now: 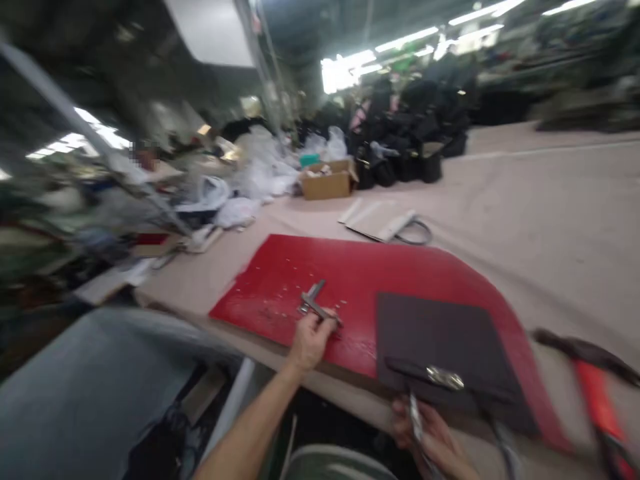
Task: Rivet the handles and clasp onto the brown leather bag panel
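On the red mat (350,267), my left hand (310,340) has its fingers closed round one end of a grey metal tool with crossing arms (313,303). Blur hides its exact kind. Lower right, my right hand (433,433) grips a shiny, slender metal tool (416,417), whose kind I cannot make out. The tip of that tool is close to a black strap with gold-coloured hardware (445,378). This strap lies over a dark flat panel (435,333) that rests on the mat. Small pale bits are scattered around the left hand's tool.
A beige flat piece with a dark loop (380,220) lies beyond the mat. Farther back are a cardboard box (327,181), black bags (410,133) and clear plastic bags (265,163). An orange-red and black object (597,397) is at the right. A grey bin-like container (110,380) stands at the left.
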{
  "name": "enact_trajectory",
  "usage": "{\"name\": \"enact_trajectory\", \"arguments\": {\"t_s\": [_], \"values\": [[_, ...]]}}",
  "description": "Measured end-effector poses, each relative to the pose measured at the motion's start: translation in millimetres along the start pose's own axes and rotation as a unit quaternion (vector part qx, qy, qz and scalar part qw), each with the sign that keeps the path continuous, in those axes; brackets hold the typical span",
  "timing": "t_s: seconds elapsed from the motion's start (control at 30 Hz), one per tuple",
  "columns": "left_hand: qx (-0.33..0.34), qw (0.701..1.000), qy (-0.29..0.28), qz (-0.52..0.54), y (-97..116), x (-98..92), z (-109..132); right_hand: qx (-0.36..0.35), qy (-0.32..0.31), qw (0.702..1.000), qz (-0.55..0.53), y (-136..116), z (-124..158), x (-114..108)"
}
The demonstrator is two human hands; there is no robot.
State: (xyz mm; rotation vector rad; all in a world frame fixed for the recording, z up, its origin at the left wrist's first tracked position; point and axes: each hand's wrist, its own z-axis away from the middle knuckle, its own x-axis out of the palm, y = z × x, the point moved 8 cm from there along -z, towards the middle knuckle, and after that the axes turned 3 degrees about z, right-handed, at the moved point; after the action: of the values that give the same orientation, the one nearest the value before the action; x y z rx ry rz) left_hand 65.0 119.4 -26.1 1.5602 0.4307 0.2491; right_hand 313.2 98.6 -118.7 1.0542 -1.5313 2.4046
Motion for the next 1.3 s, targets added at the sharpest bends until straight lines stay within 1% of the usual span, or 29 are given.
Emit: {"name": "enact_trajectory", "arguments": {"t_s": [0.03,0.07,0.1,0.17,0.23,0.3,0.37,0.43,0.5,0.6,0.73,0.83,0.97,1.07,1.17,1.23,1.3], "values": [[0.014,1.0,0.026,0.002,-4.7,1.1,0.7,-0.004,0.013,1.0,-0.018,-0.6,17.3,-9.3],[0.018,0.999,0.03,-0.004,-9.7,2.0,-0.3,-0.013,0.005,0.999,-0.041,-1.4,28.1,-11.3],[0.024,0.999,0.031,-0.002,-12.7,1.5,-2.1,-0.018,-0.016,0.998,-0.054,-1.6,33.6,-8.7],[0.031,0.999,0.017,0.007,-13.8,2.7,-3.7,-0.027,-0.036,0.996,-0.078,-1.8,35.7,-3.3],[0.034,0.999,-0.006,0.038,-8.1,11.2,0.3,-0.023,-0.053,0.994,-0.096,-0.5,35.1,2.9],[0.039,0.996,-0.037,0.071,1.6,28.5,6.7,-0.017,-0.066,0.992,-0.109,0.0,35.7,7.3],[0.047,0.992,-0.078,0.091,11.8,52.0,12.0,-0.013,-0.064,0.992,-0.108,-1.5,36.3,7.5],[0.046,0.987,-0.121,0.1,17.8,75.3,15.5,-0.01,-0.04,0.995,-0.094,-4.6,35.0,4.2],[0.033,0.982,-0.155,0.098,17.8,93.4,18.4,0.001,-0.006,0.997,-0.079,-7.0,31.9,1.0],[0.023,0.98,-0.178,0.082,13.3,106.6,23.8,0.018,0.048,0.996,-0.076,-9.2,26.3,-0.3],[0.023,0.98,-0.182,0.079,12.1,107.5,30.5,0.038,0.118,0.991,-0.046,-8.8,24.6,0.8],[0.008,0.98,-0.182,0.084,14.1,105.1,33.2,0.039,0.143,0.989,-0.013,-12.5,29.5,5.2],[-0.017,0.977,-0.188,0.101,15.4,105.8,37.6,0.031,0.144,0.989,-0.006,-18.9,34.7,13.0],[-0.023,0.974,-0.194,0.116,14.6,109.0,42.4,0.038,0.126,0.991,-0.021,-13.5,31.5,15.8],[-0.017,0.974,-0.19,0.124,15.4,109.0,44.2,0.05,0.122,0.991,-0.027,-1.3,26.6,11.0],[-0.012,0.975,-0.183,0.122,17.3,105.9,42.1,0.066,0.138,0.988,-0.015,5.8,26.3,5.0],[-0.008,0.978,-0.175,0.116,19.9,101.1,38.3,0.075,0.148,0.986,0.006,6.9,28.0,1.7]]}}
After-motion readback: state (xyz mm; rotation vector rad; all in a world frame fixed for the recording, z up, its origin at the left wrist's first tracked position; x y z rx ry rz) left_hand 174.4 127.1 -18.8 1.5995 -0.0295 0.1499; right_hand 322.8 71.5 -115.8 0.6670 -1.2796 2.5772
